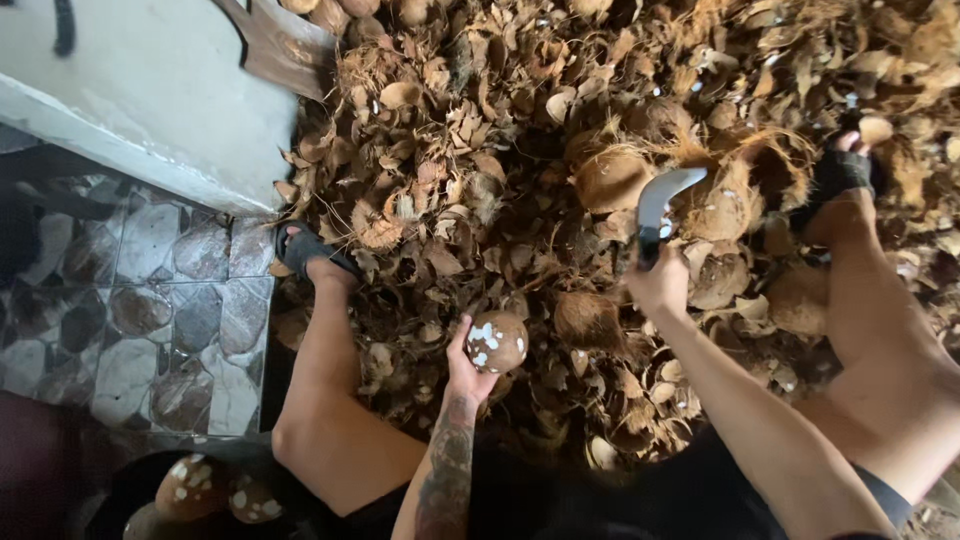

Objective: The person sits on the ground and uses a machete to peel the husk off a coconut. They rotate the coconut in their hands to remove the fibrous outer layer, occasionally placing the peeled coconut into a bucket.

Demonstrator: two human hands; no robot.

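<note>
The coconut is sitting in the left hand, a little below the middle of the picture, brown with white spots where the skin is chipped off. The left hand is cupping it from underneath, fingers curled round its lower side, palm up, with the tattooed forearm coming up from 6 o'clock. At about 2 o'clock from the coconut, the right hand is gripping the dark handle of a curved knife, fist closed tight, and the pale blade is pointing up and bending toward 1 o'clock. The blade and the coconut are apart right now. It looks like the peeling step is going on, with the knife lifted between cuts. A next cut would call for bringing the blade down onto a brown patch while the fingers underneath are keeping clear of the edge. All around, a big pile of husks is covering the ground. The person's feet in dark sandals are resting on it, one sandal at 10 o'clock. Two more spotted coconuts are lying at 8 o'clock, and a tiled floor is showing at 9 o'clock.
</note>
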